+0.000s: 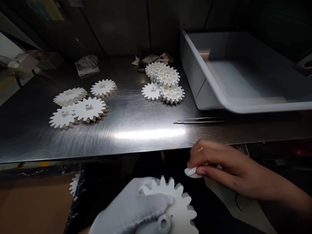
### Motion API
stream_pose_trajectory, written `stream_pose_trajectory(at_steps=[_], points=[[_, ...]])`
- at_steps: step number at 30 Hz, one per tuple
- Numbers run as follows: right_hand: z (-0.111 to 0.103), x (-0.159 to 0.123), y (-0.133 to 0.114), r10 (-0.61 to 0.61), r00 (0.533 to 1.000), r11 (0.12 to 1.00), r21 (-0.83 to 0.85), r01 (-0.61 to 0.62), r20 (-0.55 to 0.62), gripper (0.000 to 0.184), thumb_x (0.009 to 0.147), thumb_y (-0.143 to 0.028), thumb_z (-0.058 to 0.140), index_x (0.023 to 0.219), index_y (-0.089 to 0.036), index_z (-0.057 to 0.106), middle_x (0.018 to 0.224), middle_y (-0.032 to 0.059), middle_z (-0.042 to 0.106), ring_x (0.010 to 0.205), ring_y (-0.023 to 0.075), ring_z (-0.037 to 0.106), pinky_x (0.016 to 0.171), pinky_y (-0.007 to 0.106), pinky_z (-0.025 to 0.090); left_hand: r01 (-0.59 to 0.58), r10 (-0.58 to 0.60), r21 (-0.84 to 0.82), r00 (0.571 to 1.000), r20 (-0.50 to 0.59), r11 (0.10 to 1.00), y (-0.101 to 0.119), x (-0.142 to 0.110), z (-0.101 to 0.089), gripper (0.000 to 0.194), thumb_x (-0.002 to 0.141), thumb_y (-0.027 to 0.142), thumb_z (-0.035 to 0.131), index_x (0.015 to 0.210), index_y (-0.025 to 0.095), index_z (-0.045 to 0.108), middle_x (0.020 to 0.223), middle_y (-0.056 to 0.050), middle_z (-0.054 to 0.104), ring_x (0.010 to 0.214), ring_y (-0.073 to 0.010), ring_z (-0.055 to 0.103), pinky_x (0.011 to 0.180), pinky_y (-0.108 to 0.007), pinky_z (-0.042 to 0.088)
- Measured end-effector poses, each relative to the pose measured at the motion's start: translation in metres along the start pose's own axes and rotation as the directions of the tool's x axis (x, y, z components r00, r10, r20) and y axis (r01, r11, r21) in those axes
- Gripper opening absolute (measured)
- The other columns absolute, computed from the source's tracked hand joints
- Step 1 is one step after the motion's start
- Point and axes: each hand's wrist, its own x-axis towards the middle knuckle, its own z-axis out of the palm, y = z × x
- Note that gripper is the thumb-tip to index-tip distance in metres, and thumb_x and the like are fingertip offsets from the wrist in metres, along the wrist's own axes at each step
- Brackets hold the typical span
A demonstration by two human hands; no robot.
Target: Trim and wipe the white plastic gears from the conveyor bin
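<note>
My left hand [136, 206], in a white glove, grips a large white plastic gear [181, 208] below the table's front edge. Its thumb lies across the gear's face, beside a raised hub. My right hand [219, 162] is bare and pinches a small white pad [192, 172], soft-looking and folded, to the upper right of the gear. The pad and the gear are apart. A tiny white speck sits on the right hand's knuckle. Tweezers [200, 121] lie on the metal table just beyond this hand.
The steel table [131, 117] carries white gears [89, 109] at left and a stacked group [168, 74] at the back middle. A large grey-white bin [212, 87] stands at right. Below left is a cardboard box [31, 201] edged with black plastic.
</note>
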Motion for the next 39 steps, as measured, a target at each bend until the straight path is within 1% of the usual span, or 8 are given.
stream_pose_trajectory(at_steps=[6, 13, 18, 23, 28, 32, 36, 39], points=[[0.025, -0.013, -0.001, -0.209, 0.934, 0.956, 0.139, 0.258, -0.291, 0.041, 0.09, 0.0, 0.053, 0.124, -0.023, 0.059, 0.109, 0.0051, 0.055, 0.101, 0.017, 0.057, 0.088, 0.029, 0.05, -0.026, 0.028, -0.056, 0.999, 0.042, 0.998, 0.002, 0.0, 0.002, 0.016, 0.081, 0.029, 0.066, 0.076, 0.016, 0.073, 0.075, -0.003, 0.069, 0.067, -0.017, 0.061, 0.065, -0.025, 0.047], [0.042, -0.009, 0.013, -0.441, 0.855, 0.897, -0.106, 0.429, -0.272, 0.046, 0.085, 0.008, 0.05, 0.126, -0.011, 0.06, 0.104, 0.0104, 0.053, 0.097, 0.0222, 0.054, 0.078, 0.038, 0.052, -0.061, 0.065, -0.092, 0.997, 0.034, 0.994, -0.004, 0.005, 0.003, 0.016, 0.081, 0.028, 0.069, 0.071, 0.015, 0.072, 0.07, -0.003, 0.067, 0.063, -0.0156, 0.059, 0.059, -0.023, 0.044], [0.036, -0.015, 0.02, -0.386, 0.877, 0.912, -0.26, 0.316, -0.286, 0.046, 0.086, 0.009, 0.048, 0.126, -0.012, 0.059, 0.104, 0.0105, 0.055, 0.097, 0.0222, 0.055, 0.08, 0.037, 0.05, -0.086, 0.09, -0.139, 0.996, 0.02, 0.987, -0.008, 0.001, 0.003, 0.016, 0.081, 0.03, 0.07, 0.074, 0.016, 0.073, 0.077, -0.006, 0.071, 0.071, -0.0193, 0.065, 0.067, -0.028, 0.05], [0.025, -0.017, 0.009, -0.165, 0.923, 0.968, 0.124, 0.22, -0.348, 0.034, 0.091, -0.002, 0.054, 0.115, -0.024, 0.064, 0.101, 0.0053, 0.057, 0.091, 0.0181, 0.06, 0.074, 0.03, 0.052, -0.091, 0.097, -0.146, 0.995, 0.035, 0.985, -0.007, 0.001, 0.005, 0.015, 0.082, 0.031, 0.068, 0.078, 0.017, 0.074, 0.072, -0.004, 0.071, 0.074, -0.0216, 0.067, 0.075, -0.034, 0.053], [0.014, -0.002, -0.003, -0.182, 0.954, 0.914, 0.316, 0.253, -0.238, 0.023, 0.091, -0.005, 0.057, 0.104, -0.019, 0.07, 0.092, 0.0039, 0.059, 0.083, 0.0145, 0.059, 0.072, 0.026, 0.051, -0.082, 0.085, -0.1, 0.996, 0.024, 0.992, -0.005, 0.004, 0.004, 0.013, 0.08, 0.029, 0.07, 0.079, 0.017, 0.074, 0.074, -0.004, 0.071, 0.078, -0.0219, 0.067, 0.074, -0.031, 0.052], [0.017, 0.006, -0.002, -0.226, 0.963, 0.91, 0.321, 0.262, -0.143, 0.018, 0.089, -0.006, 0.058, 0.098, -0.014, 0.071, 0.089, 0.005, 0.059, 0.077, 0.0129, 0.059, 0.069, 0.024, 0.05, -0.058, 0.059, -0.073, 0.998, 0.014, 0.996, -0.008, 0.004, 0.002, 0.011, 0.078, 0.025, 0.072, 0.078, 0.015, 0.075, 0.079, -0.004, 0.072, 0.078, -0.0211, 0.065, 0.069, -0.027, 0.05], [0.025, 0.002, 0.009, -0.147, 0.989, 0.963, 0.225, 0.149, -0.028, 0.017, 0.089, -0.008, 0.055, 0.091, -0.015, 0.071, 0.086, 0.0052, 0.059, 0.076, 0.0148, 0.06, 0.067, 0.027, 0.05, -0.065, 0.065, -0.095, 0.998, -0.004, 0.993, -0.012, 0.001, 0.001, 0.014, 0.077, 0.029, 0.075, 0.079, 0.015, 0.074, 0.081, -0.004, 0.072, 0.081, -0.0222, 0.066, 0.072, -0.028, 0.051], [0.02, -0.006, 0.013, -0.123, 0.978, 0.967, 0.203, 0.156, -0.168, 0.019, 0.093, -0.008, 0.055, 0.1, -0.018, 0.069, 0.091, 0.0048, 0.058, 0.079, 0.0149, 0.059, 0.07, 0.027, 0.049, -0.066, 0.067, -0.111, 0.998, 0.007, 0.992, -0.014, -0.001, -0.001, 0.019, 0.083, 0.033, 0.072, 0.081, 0.014, 0.071, 0.079, -0.003, 0.07, 0.078, -0.0196, 0.067, 0.075, -0.031, 0.054]])
